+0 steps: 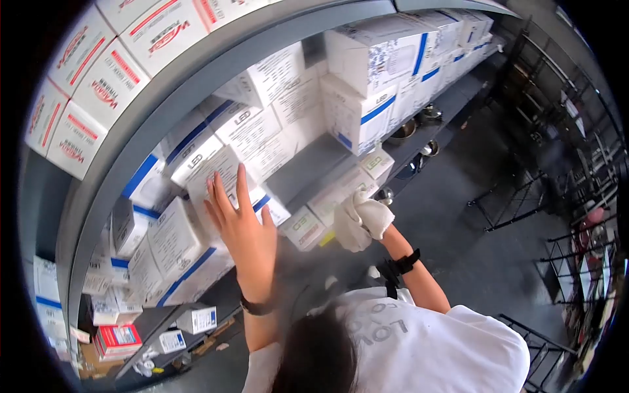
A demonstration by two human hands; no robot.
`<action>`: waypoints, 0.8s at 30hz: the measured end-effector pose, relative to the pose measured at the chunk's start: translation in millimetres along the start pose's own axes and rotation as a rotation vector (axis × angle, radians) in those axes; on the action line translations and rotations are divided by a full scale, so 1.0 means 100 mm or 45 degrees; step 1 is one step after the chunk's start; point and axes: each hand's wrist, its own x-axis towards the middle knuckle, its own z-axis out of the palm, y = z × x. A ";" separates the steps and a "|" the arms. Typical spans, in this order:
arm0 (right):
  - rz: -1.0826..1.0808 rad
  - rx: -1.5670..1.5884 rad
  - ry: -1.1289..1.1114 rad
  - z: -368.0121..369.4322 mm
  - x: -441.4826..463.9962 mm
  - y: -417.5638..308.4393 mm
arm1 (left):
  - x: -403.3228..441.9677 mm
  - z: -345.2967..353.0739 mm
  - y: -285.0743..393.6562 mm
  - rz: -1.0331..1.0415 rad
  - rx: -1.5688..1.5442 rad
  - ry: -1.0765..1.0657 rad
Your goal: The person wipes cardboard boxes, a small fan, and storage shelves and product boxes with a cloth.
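Note:
My left hand (246, 229) lies with outstretched, slightly spread fingers against a white LED box (226, 160) on the shelf. This box leans at an angle among other white boxes with blue bands. In my right hand (381, 226) is a crumpled white cloth (357, 219), which hides most of the fingers. The cloth is at the shelf's front edge, close to a white box with green lettering (304, 226) and another small LED box (377, 162).
Stacked LED boxes (380, 56) fill the right part of the grey shelf (291, 167). White boxes with red print (118, 82) stand on the shelf above. Lower down are a red box (118, 340) and metal bowls (403, 133). Black wire racks (511, 203) stand across the floor.

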 end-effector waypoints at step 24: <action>-0.070 -1.028 -0.013 -1.98 -0.92 0.80 | -0.97 2.24 2.35 0.219 -1.527 -1.140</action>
